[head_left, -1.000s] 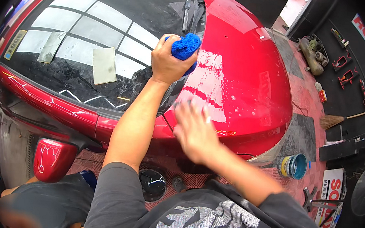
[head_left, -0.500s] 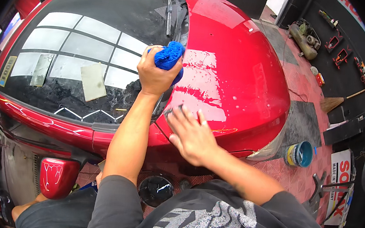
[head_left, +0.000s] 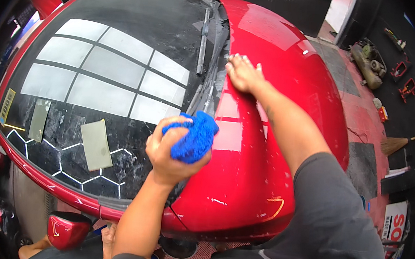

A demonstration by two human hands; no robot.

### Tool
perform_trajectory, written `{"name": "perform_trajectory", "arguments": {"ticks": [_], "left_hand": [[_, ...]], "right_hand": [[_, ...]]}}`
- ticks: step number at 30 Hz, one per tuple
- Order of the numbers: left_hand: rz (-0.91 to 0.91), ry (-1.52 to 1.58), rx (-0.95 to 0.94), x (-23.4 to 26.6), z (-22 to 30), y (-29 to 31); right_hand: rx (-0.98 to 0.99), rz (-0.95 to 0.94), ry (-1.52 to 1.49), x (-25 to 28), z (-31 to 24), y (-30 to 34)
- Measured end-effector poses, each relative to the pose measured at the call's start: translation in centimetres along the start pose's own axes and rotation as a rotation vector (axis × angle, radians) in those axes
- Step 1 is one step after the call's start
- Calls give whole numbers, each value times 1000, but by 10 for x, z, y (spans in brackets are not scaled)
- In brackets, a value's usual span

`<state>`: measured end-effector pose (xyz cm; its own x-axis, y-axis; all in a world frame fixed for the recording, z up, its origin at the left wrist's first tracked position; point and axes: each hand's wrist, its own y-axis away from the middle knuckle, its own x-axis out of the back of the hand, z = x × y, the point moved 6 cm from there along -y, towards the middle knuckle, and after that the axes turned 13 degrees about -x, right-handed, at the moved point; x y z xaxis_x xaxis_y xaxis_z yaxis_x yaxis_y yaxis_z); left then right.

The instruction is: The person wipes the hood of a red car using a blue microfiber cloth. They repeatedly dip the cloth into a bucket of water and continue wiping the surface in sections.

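A bunched blue microfiber cloth (head_left: pixel 194 137) is gripped in my left hand (head_left: pixel 166 156), raised in front of the base of the car's windshield (head_left: pixel 71 89). My right hand (head_left: pixel 243 73) lies palm down on the glossy red hood (head_left: pixel 276 41), close to its rear edge by the windshield. Its fingers are stretched out along the paint; whether anything thin lies beneath them is hidden. Small wet spots show on the hood nearer me. A wiper arm (head_left: pixel 203 44) stands just left of my right hand.
Two pale paper sheets, one of them a larger rectangle (head_left: pixel 96 145), sit at the windshield's near side. The red side mirror (head_left: pixel 69 231) juts out at lower left, beside another person's hand (head_left: pixel 108 235). Along the right are a compressor (head_left: pixel 367 65) and a broom (head_left: pixel 395 145).
My right hand has slid away from me along the hood's rear edge. My left hand, still holding the cloth, has come nearer. The view has shifted, and fewer wet patches show.
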<state>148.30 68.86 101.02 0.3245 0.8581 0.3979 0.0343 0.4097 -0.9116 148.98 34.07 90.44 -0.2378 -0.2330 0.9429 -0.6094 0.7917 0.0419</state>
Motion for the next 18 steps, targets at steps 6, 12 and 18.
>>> {"name": "perform_trajectory", "arguments": {"ticks": [6, 12, 18], "left_hand": [[-68, -15, -59, -3, -3, 1], [108, -58, -84, 7, -11, 3], [237, -51, 18, 3, -9, 3]], "right_hand": [[-59, 3, -42, 12, 35, -136], [83, 48, -23, -15, 21, -13], [258, 64, 26, -27, -28, 261]]}}
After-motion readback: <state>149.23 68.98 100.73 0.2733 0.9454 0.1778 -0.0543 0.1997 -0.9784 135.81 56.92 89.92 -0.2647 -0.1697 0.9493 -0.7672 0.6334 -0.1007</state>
